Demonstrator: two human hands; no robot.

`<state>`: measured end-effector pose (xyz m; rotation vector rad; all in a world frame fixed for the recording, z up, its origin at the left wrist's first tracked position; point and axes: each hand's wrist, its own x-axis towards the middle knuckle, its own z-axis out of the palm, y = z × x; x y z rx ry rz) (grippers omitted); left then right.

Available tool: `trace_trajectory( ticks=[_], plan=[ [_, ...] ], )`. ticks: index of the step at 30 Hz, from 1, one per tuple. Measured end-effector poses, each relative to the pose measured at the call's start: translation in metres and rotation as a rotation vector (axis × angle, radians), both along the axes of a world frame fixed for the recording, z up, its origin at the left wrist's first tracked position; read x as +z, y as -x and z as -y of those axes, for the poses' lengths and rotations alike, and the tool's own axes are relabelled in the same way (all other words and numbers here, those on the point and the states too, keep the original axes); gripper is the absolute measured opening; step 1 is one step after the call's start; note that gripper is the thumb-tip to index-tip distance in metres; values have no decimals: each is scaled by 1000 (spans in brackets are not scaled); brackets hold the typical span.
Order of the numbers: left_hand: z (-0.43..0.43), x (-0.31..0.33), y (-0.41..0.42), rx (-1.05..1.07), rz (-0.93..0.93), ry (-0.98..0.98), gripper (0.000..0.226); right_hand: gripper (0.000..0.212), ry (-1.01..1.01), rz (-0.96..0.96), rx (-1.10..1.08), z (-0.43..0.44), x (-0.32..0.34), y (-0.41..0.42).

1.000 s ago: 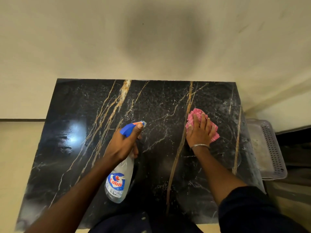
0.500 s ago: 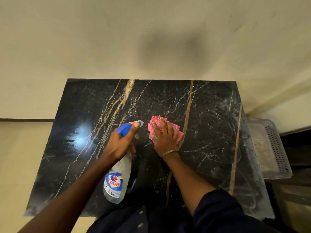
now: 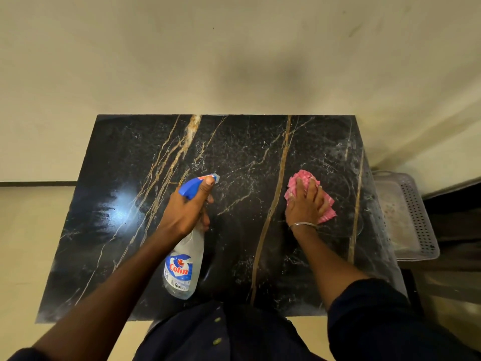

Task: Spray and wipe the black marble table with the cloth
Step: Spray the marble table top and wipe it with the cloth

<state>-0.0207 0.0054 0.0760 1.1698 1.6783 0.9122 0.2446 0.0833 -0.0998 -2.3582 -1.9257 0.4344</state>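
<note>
The black marble table (image 3: 130, 157) with gold and white veins fills the middle of the head view. My left hand (image 3: 186, 211) grips a clear spray bottle (image 3: 183, 267) with a blue trigger head, held above the table's centre with the nozzle pointing away from me. My right hand (image 3: 305, 204) presses flat on a crumpled pink cloth (image 3: 302, 178) on the right half of the table, just right of a long gold vein. A thin bangle sits on that wrist. Fine droplets speckle the marble between the two hands.
A pale perforated plastic tray (image 3: 413, 222) stands just off the table's right edge. A cream wall (image 3: 234, 61) rises behind the table's far edge. Beige floor (image 3: 23, 243) lies to the left. A bright light reflection (image 3: 122, 207) shines on the left part.
My right hand has slid the pink cloth from the table's centre back to the right side, across the gold vein. The left hand with the bottle has stayed nearly still.
</note>
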Motion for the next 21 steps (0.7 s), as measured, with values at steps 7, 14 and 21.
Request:
trace_trajectory(
  ticks=[7, 14, 21],
  plan=[
    [4, -1, -3, 9, 0, -20, 41, 70, 17, -75, 258, 48, 5, 100],
    [9, -3, 0, -11, -15, -29, 44, 56, -26, -25, 502, 65, -12, 78],
    [18, -3, 14, -32, -10, -14, 48, 59, -37, 105, 204, 66, 1, -19]
  ],
)
